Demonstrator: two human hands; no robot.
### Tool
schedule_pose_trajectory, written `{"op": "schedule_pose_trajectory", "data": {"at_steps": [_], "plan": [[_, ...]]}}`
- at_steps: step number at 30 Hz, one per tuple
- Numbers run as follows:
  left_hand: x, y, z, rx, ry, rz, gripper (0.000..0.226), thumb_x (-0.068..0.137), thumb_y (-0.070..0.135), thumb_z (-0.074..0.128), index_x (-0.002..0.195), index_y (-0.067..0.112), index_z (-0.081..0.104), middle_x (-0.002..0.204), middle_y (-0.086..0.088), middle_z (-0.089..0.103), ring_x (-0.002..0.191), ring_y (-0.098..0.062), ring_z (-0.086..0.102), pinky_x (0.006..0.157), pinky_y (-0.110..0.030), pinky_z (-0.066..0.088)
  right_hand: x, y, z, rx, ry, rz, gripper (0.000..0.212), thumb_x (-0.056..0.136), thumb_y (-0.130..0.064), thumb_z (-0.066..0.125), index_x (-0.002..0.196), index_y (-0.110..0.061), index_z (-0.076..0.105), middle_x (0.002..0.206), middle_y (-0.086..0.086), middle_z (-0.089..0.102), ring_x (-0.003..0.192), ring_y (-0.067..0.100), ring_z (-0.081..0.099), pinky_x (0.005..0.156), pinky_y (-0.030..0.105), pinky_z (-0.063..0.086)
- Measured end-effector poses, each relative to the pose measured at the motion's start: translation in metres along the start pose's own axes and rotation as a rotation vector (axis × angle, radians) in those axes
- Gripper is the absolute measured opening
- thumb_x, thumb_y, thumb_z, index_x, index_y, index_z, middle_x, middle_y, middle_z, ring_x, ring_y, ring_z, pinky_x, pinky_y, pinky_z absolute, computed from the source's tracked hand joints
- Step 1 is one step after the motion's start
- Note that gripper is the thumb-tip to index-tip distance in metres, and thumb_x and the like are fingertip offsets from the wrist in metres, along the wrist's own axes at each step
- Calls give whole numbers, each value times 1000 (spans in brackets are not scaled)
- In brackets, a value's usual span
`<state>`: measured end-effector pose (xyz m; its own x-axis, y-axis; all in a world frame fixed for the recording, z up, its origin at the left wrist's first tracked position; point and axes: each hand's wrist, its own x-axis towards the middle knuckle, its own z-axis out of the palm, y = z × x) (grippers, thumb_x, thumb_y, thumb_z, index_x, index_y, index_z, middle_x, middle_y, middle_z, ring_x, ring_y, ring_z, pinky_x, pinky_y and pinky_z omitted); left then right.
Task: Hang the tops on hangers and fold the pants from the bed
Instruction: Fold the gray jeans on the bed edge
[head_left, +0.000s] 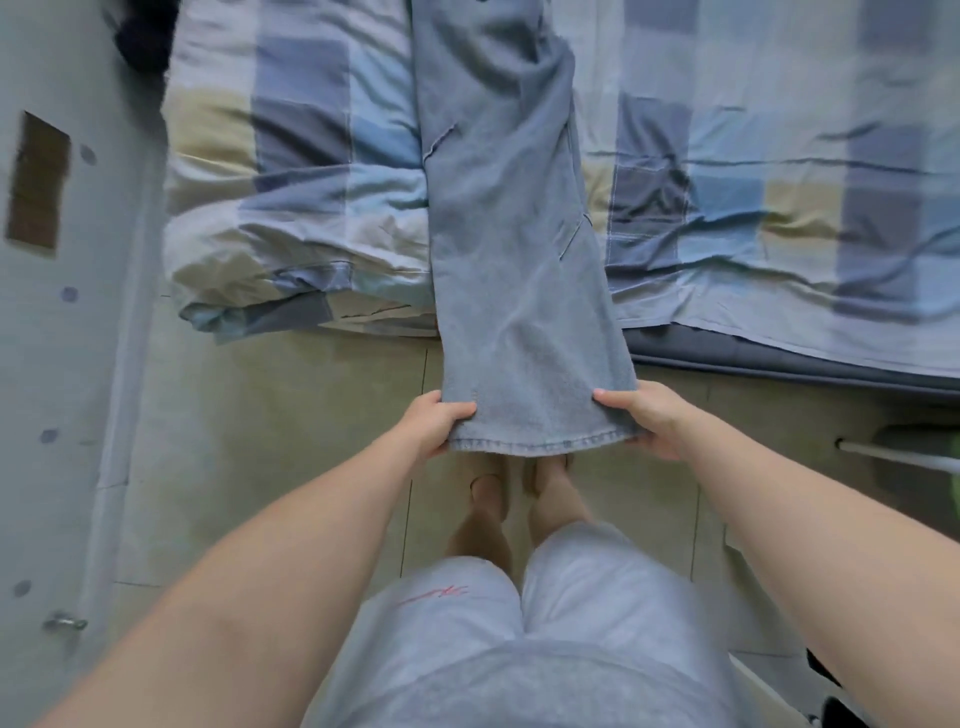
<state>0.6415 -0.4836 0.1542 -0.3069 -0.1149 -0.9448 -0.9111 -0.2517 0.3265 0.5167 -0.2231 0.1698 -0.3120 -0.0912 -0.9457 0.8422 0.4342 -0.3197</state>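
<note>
A pair of blue jeans (509, 218) lies lengthwise from the bed down past its edge, legs stacked one on the other. My left hand (436, 423) pinches the left corner of the hem, and my right hand (641, 423) pinches the right corner. The hem hangs stretched between both hands above the floor, in front of my feet. The waist end runs off the top of the view.
The bed (779, 218) carries a blue, grey and beige checked sheet, with a bunched duvet (291, 208) to the left of the jeans. A pale wardrobe door (57, 312) stands on the left. A white rail (893, 452) juts in at the right over the tiled floor (291, 415).
</note>
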Motion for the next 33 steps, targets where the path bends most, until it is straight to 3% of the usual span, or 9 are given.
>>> {"op": "schedule_pose_trajectory", "data": {"at_steps": [2,4,8,12,16,20,23,26,33], "plan": [[-27,0,-1,-42,59,3,24,94,21,66,118,18,63,108,1,72,91,-16,69,72,-32,57,-28,-1,5,56,50,-49,27,91,-16,73,117,-14,65,105,3,75,95,23,70,91,42,56],[-51,0,-2,-138,96,0,18,95,21,64,113,18,63,106,-1,72,87,-17,69,65,-29,55,-54,-3,13,122,77,-91,28,92,-17,72,118,-13,64,110,5,73,100,26,68,94,46,56],[-97,-1,-10,-248,140,37,14,99,26,61,110,18,62,97,-1,69,79,-17,67,71,-30,54,-100,-3,34,267,80,-140,15,94,-20,69,108,-15,64,102,2,73,88,19,69,70,34,55],[-136,-10,-27,-195,193,94,16,101,34,57,105,20,60,94,0,66,75,-15,64,65,-29,50,-135,7,52,301,69,-167,7,97,-21,66,102,-17,64,96,2,72,83,19,68,66,33,53],[-170,-31,-40,29,234,195,17,102,39,51,104,24,59,91,1,65,71,-15,64,63,-27,48,-160,35,61,283,56,-178,14,96,-22,67,106,-13,63,100,6,72,84,22,68,59,30,55],[-199,-75,-42,206,247,281,21,103,36,48,109,19,60,86,0,63,65,-12,62,51,-22,42,-176,85,64,218,47,-195,20,96,-24,68,112,-14,64,103,8,70,87,24,66,63,30,54],[-217,-120,-35,198,251,301,20,104,31,50,108,15,62,81,0,60,66,-14,58,38,-14,38,-188,128,62,187,36,-191,20,95,-24,68,112,-14,65,99,7,71,85,22,66,63,30,54],[-232,-170,-23,167,262,264,19,104,32,51,105,16,62,77,0,58,62,-14,54,38,-14,35,-200,169,60,165,25,-176,16,95,-23,68,109,-14,66,92,5,73,82,22,67,64,31,54],[-258,-250,-5,189,265,241,21,104,25,53,108,7,63,75,-3,55,60,-17,50,36,-13,33,-229,254,54,128,-20,-115,19,97,-22,67,112,-10,64,96,9,72,81,24,68,66,32,54]]}}
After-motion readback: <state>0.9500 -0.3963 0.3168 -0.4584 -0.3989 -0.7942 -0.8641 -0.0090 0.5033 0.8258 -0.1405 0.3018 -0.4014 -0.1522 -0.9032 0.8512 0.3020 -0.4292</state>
